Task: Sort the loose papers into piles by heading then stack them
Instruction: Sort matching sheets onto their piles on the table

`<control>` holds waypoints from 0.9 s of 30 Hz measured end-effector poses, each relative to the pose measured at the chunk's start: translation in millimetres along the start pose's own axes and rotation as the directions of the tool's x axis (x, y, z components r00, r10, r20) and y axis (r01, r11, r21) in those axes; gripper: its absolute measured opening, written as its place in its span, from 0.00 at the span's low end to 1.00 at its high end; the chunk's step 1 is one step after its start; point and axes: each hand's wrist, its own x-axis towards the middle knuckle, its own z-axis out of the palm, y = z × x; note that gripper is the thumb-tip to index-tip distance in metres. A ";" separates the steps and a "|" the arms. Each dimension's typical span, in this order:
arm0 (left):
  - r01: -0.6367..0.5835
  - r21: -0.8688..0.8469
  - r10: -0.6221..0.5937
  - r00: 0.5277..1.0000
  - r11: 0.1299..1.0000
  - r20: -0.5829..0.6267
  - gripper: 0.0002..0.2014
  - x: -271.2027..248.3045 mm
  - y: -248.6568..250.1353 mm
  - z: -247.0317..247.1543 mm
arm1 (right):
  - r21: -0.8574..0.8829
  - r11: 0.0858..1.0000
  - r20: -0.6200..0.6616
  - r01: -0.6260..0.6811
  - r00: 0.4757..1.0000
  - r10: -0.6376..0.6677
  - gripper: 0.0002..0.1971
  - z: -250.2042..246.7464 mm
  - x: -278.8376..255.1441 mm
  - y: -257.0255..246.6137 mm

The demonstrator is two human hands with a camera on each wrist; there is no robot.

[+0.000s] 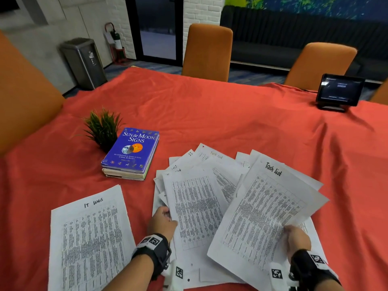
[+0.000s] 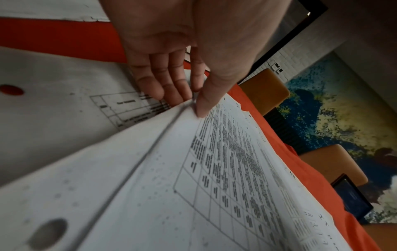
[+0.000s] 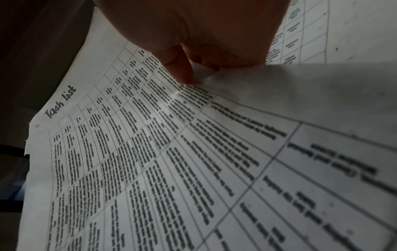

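Note:
A fanned heap of loose papers [image 1: 212, 177] lies on the red tablecloth [image 1: 210, 114] in front of me. My right hand [image 1: 295, 235] pinches the right edge of a sheet headed "Task List" [image 1: 266, 208], lifted off the heap; thumb on top in the right wrist view [image 3: 182, 71]. My left hand [image 1: 162, 222] pinches the left edge of a printed table sheet [image 1: 195, 208], thumb on top and fingers [image 2: 163, 81] underneath. A separate sheet headed "IT Logs" [image 1: 90, 238] lies flat at the near left.
A blue book, "Sun & Moon Signs" [image 1: 131, 150], tops a small stack beside a potted plant [image 1: 102, 129] at mid left. A tablet on a stand [image 1: 339, 91] sits at the far right. Orange chairs [image 1: 207, 51] line the far edge.

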 end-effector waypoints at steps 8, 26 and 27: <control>-0.015 0.024 0.016 0.999 1.000 -0.050 0.10 -8.5 6.6 0.2 | 0.026 0.999 -0.034 0.042 0.999 -0.041 0.07 13.8 -23.9 -13.1; 0.127 0.002 -0.117 0.909 0.992 0.400 0.15 -27.6 -5.4 -11.0 | -0.284 0.924 0.339 0.256 0.928 -0.153 0.15 99.2 -68.3 -28.5; 0.125 -0.013 -0.110 0.911 0.992 0.398 0.18 -26.9 -7.1 -10.2 | -0.290 0.917 0.359 0.275 0.919 -0.163 0.15 103.6 -70.3 -29.1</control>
